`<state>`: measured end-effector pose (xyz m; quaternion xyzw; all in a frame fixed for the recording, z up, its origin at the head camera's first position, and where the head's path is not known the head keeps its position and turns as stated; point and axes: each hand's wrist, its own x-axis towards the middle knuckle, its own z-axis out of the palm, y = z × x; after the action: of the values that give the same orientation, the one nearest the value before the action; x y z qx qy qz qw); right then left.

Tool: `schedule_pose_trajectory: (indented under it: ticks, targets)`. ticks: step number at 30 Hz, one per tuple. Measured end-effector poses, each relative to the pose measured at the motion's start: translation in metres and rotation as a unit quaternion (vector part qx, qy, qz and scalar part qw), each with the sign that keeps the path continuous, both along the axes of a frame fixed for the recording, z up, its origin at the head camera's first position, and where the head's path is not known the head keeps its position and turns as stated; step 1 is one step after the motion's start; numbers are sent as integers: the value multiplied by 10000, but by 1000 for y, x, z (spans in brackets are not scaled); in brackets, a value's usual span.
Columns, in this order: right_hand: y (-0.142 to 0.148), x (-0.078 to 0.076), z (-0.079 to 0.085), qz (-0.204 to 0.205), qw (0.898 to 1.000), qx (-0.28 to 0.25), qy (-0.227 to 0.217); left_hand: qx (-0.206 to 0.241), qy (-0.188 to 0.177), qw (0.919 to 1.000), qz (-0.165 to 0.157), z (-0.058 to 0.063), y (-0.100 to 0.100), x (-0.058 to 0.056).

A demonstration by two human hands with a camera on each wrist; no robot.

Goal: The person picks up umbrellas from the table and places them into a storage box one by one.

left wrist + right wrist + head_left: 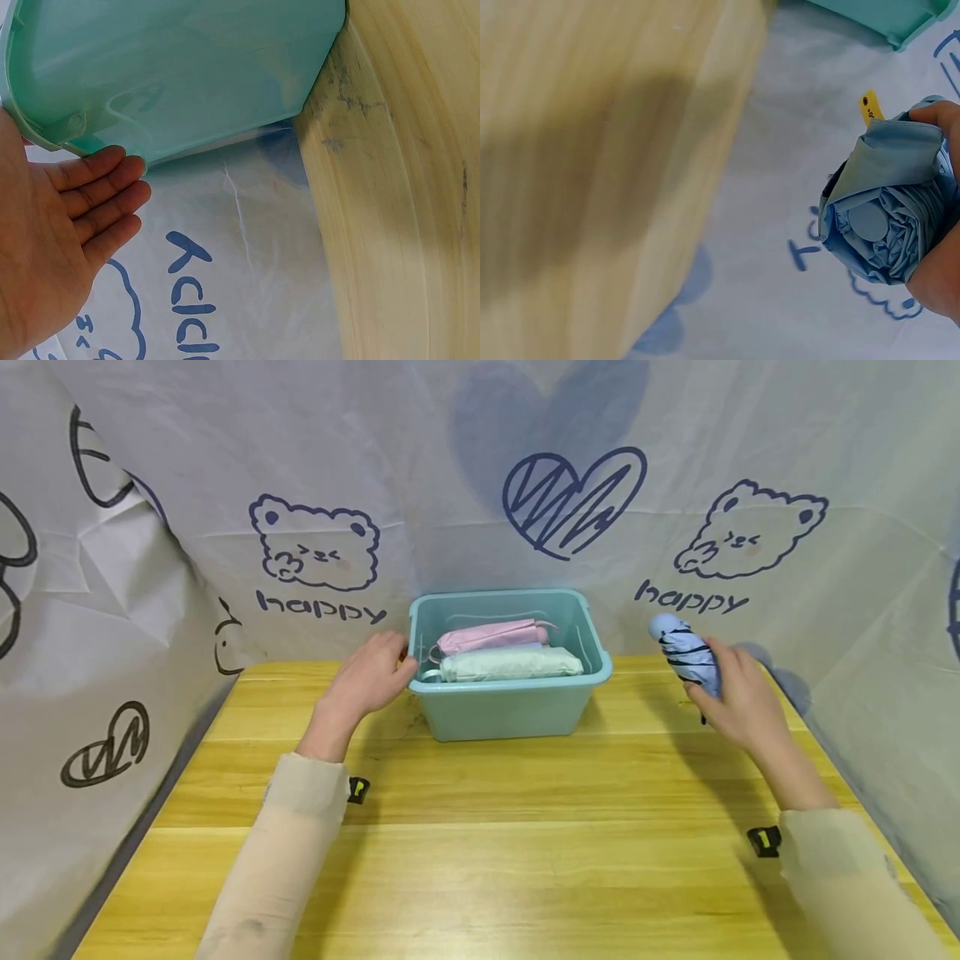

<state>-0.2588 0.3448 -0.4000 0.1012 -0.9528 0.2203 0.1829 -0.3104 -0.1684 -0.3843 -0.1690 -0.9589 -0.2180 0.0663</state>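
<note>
My right hand (750, 702) grips a folded blue umbrella (686, 650) with dark stripes, raised over the right side of the table. The right wrist view looks onto one end of this umbrella (885, 206), its fabric bunched in folds and a yellow tag beside it. At the left rim of a teal plastic bin (510, 714) is my left hand (367, 677). Its fingers (105, 195) lie fairly straight by the bin's outer wall in the left wrist view. Inside the bin lie a folded pink umbrella (491, 637) and a folded mint umbrella (513, 666), with a lavender strip showing between them.
The bin stands at the back middle of a wooden table (540, 835). White cloth (442, 556) printed with bears and hearts hangs behind the table and along both sides. Small black items with yellow marks show beside the left cuff (307, 789) and the right cuff.
</note>
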Motion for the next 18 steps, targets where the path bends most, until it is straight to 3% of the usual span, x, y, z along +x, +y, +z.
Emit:
schedule_pose_trajectory:
  ticks: [18]
  targets:
    - [-44,-25,73,862,9917,932,-210,18,60,10000,-18,-2,-1,-2]
